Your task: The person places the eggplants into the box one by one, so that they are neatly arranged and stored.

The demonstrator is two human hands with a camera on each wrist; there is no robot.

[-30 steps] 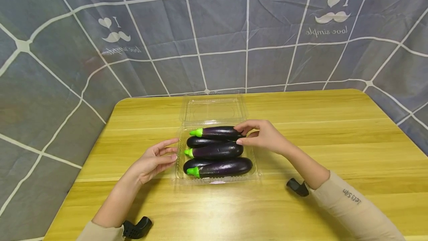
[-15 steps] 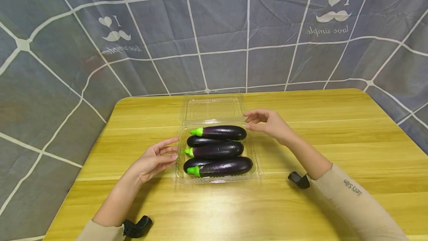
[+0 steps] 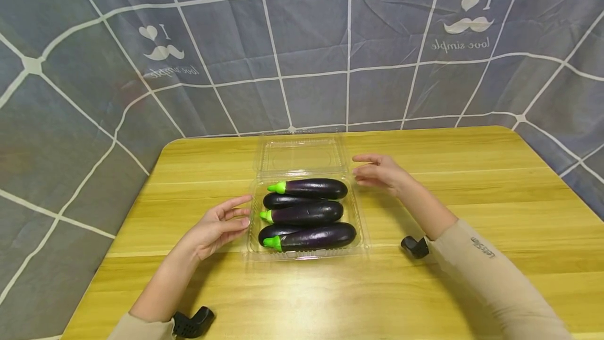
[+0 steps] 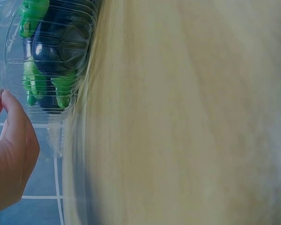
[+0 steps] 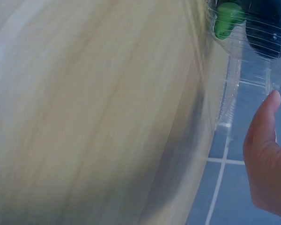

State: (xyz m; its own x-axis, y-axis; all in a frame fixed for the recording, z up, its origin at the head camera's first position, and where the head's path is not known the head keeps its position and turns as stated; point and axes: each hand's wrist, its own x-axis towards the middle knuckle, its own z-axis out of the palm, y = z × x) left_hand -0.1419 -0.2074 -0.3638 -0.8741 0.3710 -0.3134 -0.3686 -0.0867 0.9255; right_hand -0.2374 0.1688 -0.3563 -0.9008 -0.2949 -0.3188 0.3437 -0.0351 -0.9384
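A clear plastic clamshell container [image 3: 305, 256] lies opened on the table, its lid [image 3: 302, 153] folded back flat behind the base. Several dark purple eggplants with green stems fill the base in layers; the front eggplant [image 3: 321, 236], a middle eggplant [image 3: 309, 213] and the rear eggplant [image 3: 317, 188] lie on top, stems to the left. Lower ones are partly hidden. My left hand [image 3: 220, 227] pinches the container's left rim between thumb and fingers. Beyond the base's back right corner, my right hand [image 3: 381, 173] hovers with fingers loosely extended, holding nothing, beside the hinge.
The wooden table [image 3: 453, 182] has a rounded far edge. A grey cloth [image 3: 311, 41] with white grid lines hangs behind it and along both sides. Black wrist mounts, one on the left sleeve [image 3: 193, 322] and one on the right [image 3: 414, 247], sit low over the table.
My right hand has let go of the rear eggplant's right end and moved back and right, off the container. The left hand has stayed at the left rim.
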